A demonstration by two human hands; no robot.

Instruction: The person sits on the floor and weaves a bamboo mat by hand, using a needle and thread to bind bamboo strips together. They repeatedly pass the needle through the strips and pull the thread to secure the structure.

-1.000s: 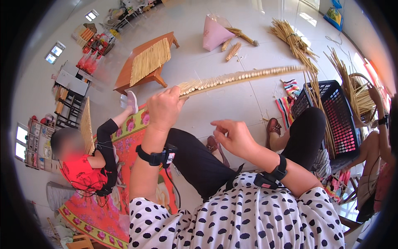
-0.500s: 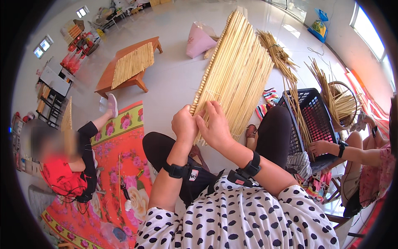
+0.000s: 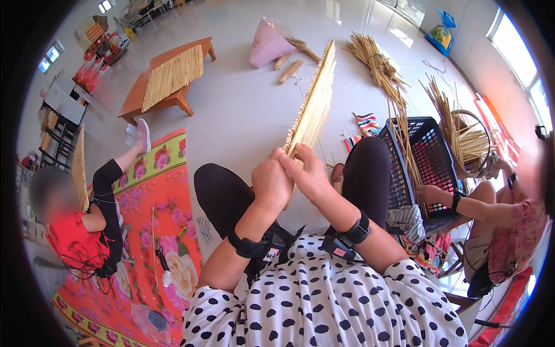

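A mat of pale, dry stalks joined side by side [image 3: 312, 107] is held up between my knees. It is turned nearly edge-on, with the row of cut stalk ends facing up and left. My left hand [image 3: 272, 180] is closed round its near end. Just to the right, my right hand [image 3: 308, 172] grips the same end, its thumb against my left hand's fingers. Any thread between my fingers is too small to make out.
To my right, a co-worker's hand [image 3: 430, 195] reaches to stalks in a black plastic crate [image 3: 432, 153]. Further off are a stalk bundle [image 3: 373, 58] and a low wooden table [image 3: 185, 98] bearing another mat. At left, another person [image 3: 78, 231] sits by a floral cloth [image 3: 173, 214].
The mat has turned from showing its broad face to nearly edge-on, and it sits lower. My hands have moved slightly down and closer together around its near end.
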